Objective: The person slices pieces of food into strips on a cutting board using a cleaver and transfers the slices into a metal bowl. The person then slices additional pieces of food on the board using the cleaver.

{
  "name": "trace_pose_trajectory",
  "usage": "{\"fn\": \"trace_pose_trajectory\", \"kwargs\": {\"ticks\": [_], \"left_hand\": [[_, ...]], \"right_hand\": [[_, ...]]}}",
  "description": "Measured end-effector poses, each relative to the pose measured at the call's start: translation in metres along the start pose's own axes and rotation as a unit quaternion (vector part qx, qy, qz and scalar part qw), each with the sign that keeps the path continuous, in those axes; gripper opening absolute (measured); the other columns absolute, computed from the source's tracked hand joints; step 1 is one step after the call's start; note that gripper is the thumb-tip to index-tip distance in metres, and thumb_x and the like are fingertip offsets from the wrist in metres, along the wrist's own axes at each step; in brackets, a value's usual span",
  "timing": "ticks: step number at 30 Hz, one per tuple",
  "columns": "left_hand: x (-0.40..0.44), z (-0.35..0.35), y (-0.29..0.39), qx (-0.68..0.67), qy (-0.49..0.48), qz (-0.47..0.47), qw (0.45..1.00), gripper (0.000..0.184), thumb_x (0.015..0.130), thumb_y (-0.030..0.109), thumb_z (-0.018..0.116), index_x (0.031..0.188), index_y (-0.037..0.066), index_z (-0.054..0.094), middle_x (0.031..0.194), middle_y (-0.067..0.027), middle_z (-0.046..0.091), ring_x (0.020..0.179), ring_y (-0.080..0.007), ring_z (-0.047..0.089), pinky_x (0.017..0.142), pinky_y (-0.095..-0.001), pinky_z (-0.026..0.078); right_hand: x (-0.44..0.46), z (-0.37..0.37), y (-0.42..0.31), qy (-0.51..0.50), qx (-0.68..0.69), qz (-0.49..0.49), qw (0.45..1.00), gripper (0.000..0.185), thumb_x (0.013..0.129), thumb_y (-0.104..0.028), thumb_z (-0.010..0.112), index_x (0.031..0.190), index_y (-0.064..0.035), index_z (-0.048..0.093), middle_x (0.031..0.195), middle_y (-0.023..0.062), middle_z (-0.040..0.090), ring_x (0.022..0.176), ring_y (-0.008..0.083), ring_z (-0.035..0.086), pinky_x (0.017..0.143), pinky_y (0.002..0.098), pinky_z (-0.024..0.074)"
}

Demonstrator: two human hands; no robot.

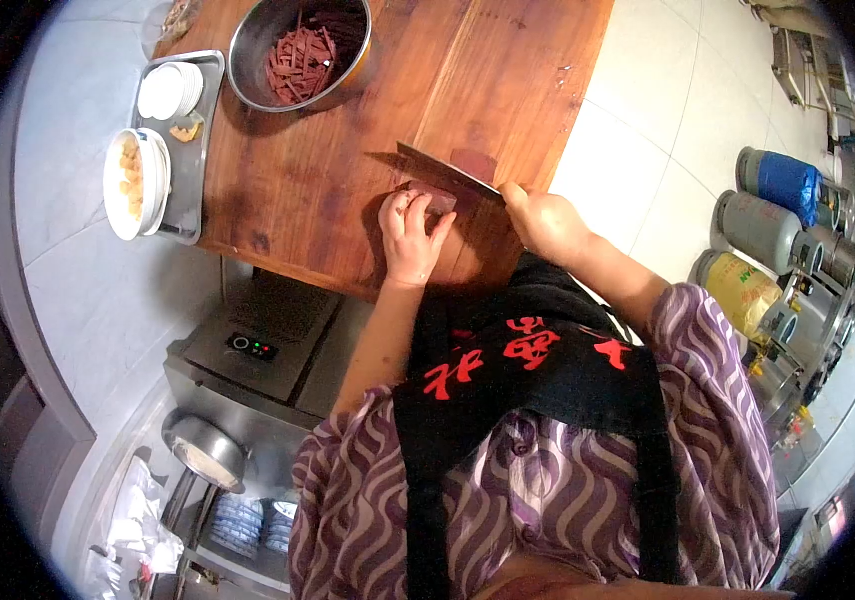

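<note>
Tabletop point(508, 85) edge beside right grip point(548, 222), clasping cleaver point(451, 173) | left grip point(410, 235) pinching red block point(440, 203) | bowl point(353, 45) well apart

My right hand point(548, 225) grips a knife point(445, 171), its blade slanting over the wooden worktop point(293, 210). My left hand point(410, 240), fingers bent, holds a dark red block point(441, 203) near the blade. A flat dark red piece point(478, 161) lies beyond the blade. A metal bowl point(355, 85) contains dark red strips point(300, 65); left of it, a tray point(186, 190) carries white dishes point(171, 90).

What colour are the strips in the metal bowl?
The strips are dark reddish-brown; the head view shows them best.
</note>
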State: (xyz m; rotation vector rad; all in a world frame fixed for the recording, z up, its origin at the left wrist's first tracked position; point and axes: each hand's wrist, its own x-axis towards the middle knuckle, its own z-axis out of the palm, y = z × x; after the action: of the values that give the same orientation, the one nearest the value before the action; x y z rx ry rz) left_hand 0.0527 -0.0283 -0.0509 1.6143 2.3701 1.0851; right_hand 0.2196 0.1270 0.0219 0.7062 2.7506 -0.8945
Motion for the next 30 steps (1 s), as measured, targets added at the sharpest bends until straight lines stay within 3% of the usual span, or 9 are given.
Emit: {"fn": "trace_pose_trajectory", "kwargs": {"ticks": [5,6,9,10,15,18,24,27,30], "left_hand": [[-0.009,0.001,-0.005,0.038,-0.003,0.006,0.999,0.052,0.068,0.019,0.081,0.110,0.003,0.056,0.118,-0.0173,0.047,0.110,-0.0384,0.046,0.093,-0.0487,0.039],[-0.003,-0.003,0.000,0.039,-0.003,0.010,0.999,0.055,0.066,0.016,0.081,0.113,0.003,0.055,0.118,-0.0173,0.046,0.111,-0.0390,0.045,0.093,-0.0490,0.039],[-0.003,-0.002,0.000,0.030,0.001,0.001,1.000,0.059,0.063,0.013,0.081,0.114,0.002,0.053,0.117,-0.0174,0.046,0.110,-0.0397,0.045,0.093,-0.0488,0.039],[-0.005,0.000,-0.003,0.024,-0.001,0.002,1.000,0.059,0.065,0.015,0.081,0.116,0.002,0.053,0.118,-0.0183,0.047,0.111,-0.0399,0.045,0.094,-0.0490,0.038],[-0.009,0.004,-0.009,0.010,-0.003,0.001,1.000,0.059,0.069,0.021,0.080,0.118,0.000,0.055,0.119,-0.0196,0.050,0.109,-0.0405,0.045,0.094,-0.0490,0.038],[-0.007,0.003,-0.007,0.025,0.007,0.020,0.999,0.064,0.060,0.012,0.082,0.116,0.001,0.053,0.117,-0.0176,0.046,0.111,-0.0406,0.045,0.093,-0.0501,0.040],[-0.008,0.003,-0.009,0.017,0.002,0.019,1.000,0.061,0.060,0.012,0.082,0.113,0.001,0.054,0.118,-0.0180,0.046,0.110,-0.0412,0.046,0.093,-0.0506,0.040],[-0.008,0.003,-0.009,0.016,0.010,0.013,1.000,0.056,0.069,0.018,0.079,0.117,0.001,0.055,0.118,-0.0203,0.050,0.108,-0.0416,0.046,0.093,-0.0494,0.038],[-0.006,-0.001,-0.006,0.000,-0.016,-0.003,1.000,0.060,0.066,0.016,0.080,0.119,0.001,0.055,0.119,-0.0195,0.051,0.109,-0.0416,0.046,0.093,-0.0491,0.038]], "right_hand": [[-0.029,-0.008,-0.019,0.040,-0.077,-0.033,0.996,0.025,0.078,-0.009,0.054,0.103,-0.0067,0.049,0.090,0.0170,0.060,0.061,0.0284,0.065,0.048,0.0379,0.0529],[-0.034,-0.014,-0.028,0.069,-0.117,-0.046,0.990,0.025,0.077,-0.012,0.055,0.102,-0.0077,0.050,0.086,0.0130,0.059,0.060,0.0226,0.065,0.046,0.0340,0.0522],[-0.046,-0.013,-0.033,0.059,-0.154,-0.056,0.985,0.023,0.078,-0.012,0.054,0.101,-0.0077,0.051,0.084,0.0113,0.059,0.059,0.0213,0.065,0.046,0.0333,0.0519],[-0.048,-0.016,-0.035,-0.007,-0.147,-0.027,0.989,0.034,0.079,-0.010,0.054,0.112,-0.0072,0.048,0.084,0.0118,0.055,0.067,0.0250,0.065,0.053,0.0357,0.0527],[-0.050,-0.011,-0.034,0.036,-0.155,-0.043,0.986,0.025,0.080,-0.012,0.054,0.104,-0.0070,0.052,0.082,0.0109,0.058,0.059,0.0202,0.065,0.045,0.0318,0.0518],[-0.047,-0.013,-0.036,0.021,-0.165,-0.045,0.985,0.024,0.080,-0.012,0.054,0.103,-0.0067,0.051,0.082,0.0113,0.058,0.058,0.0201,0.065,0.044,0.0317,0.0515],[-0.046,-0.016,-0.039,0.008,-0.180,-0.035,0.983,0.025,0.080,-0.011,0.053,0.104,-0.0065,0.050,0.081,0.0124,0.057,0.057,0.0201,0.065,0.042,0.0326,0.0507],[-0.044,-0.017,-0.040,0.000,-0.173,-0.036,0.984,0.023,0.080,-0.010,0.054,0.102,-0.0066,0.049,0.080,0.0126,0.057,0.056,0.0207,0.065,0.042,0.0332,0.0504],[-0.043,-0.018,-0.041,-0.003,-0.165,-0.032,0.986,0.020,0.080,-0.009,0.054,0.099,-0.0064,0.048,0.078,0.0128,0.057,0.055,0.0221,0.065,0.041,0.0344,0.0505]]}}
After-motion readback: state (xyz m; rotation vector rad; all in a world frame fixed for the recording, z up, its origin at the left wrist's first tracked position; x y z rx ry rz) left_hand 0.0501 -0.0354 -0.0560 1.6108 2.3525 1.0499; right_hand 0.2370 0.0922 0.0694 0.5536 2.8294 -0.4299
